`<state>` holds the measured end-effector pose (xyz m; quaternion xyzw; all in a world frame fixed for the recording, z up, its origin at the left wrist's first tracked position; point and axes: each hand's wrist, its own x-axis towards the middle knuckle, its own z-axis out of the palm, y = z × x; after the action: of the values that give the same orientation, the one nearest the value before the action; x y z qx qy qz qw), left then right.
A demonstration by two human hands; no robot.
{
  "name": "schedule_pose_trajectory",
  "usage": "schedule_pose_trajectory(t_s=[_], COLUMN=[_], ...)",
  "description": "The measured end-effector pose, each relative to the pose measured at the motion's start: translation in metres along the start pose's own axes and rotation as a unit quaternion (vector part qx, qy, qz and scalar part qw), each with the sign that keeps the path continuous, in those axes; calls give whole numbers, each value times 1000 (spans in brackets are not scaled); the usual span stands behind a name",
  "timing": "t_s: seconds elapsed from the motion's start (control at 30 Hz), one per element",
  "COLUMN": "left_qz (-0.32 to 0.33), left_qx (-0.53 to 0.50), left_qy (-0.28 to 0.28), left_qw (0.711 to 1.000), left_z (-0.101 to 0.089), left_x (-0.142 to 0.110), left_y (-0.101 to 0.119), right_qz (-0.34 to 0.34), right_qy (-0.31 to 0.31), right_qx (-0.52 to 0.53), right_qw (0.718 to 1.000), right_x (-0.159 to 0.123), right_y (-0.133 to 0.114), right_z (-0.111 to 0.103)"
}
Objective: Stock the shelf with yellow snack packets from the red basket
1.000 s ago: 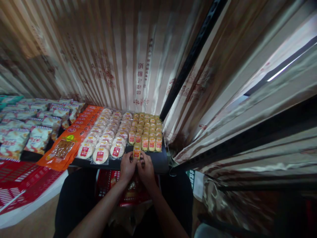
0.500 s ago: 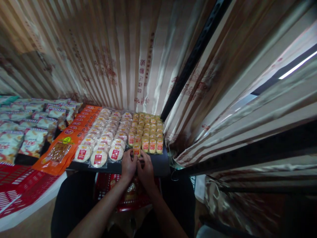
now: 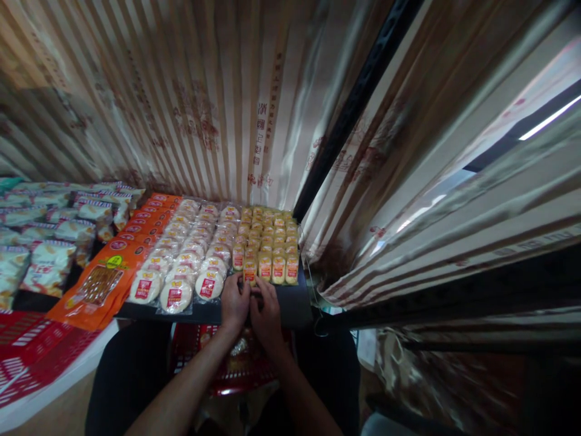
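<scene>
While rows of small yellow packets [image 3: 278, 267] are lined up at the right end of the dark shelf [image 3: 290, 301], one front packet [image 3: 249, 270] is held upright at their near edge, its lower part clamped between the fingers of the left hand [image 3: 234, 304] and those of the right hand [image 3: 267, 310]. White round crackers [image 3: 175, 295] are laid in overlapping rows to the left, orange bags [image 3: 97, 286] beyond them; a red basket [image 3: 227, 387] is seen below the shelf

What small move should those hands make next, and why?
Probably ease the left hand and right hand back: both are at the near edge of the yellow packet, which looks roughly level with the front packets to its right.
</scene>
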<state>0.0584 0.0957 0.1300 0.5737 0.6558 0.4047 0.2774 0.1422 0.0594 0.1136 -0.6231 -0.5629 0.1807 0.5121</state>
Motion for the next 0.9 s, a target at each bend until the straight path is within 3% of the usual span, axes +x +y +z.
schedule_pose_trajectory(t_s=[0.23, 0.57, 0.9], left_qz=[20, 53, 126], left_qx=[19, 13, 51], left_qy=[-10, 10, 17], left_qw=[1000, 998, 991], left_z=[2, 2, 11], left_x=[1, -9, -12], left_y=[-1, -10, -19], right_qz=[-26, -6, -5], right_qy=[18, 45, 54], right_qx=[-8, 9, -12], right_qw=[999, 999, 998], right_x=[-1, -2, -1], right_y=[0, -3, 2], right_z=[0, -4, -3])
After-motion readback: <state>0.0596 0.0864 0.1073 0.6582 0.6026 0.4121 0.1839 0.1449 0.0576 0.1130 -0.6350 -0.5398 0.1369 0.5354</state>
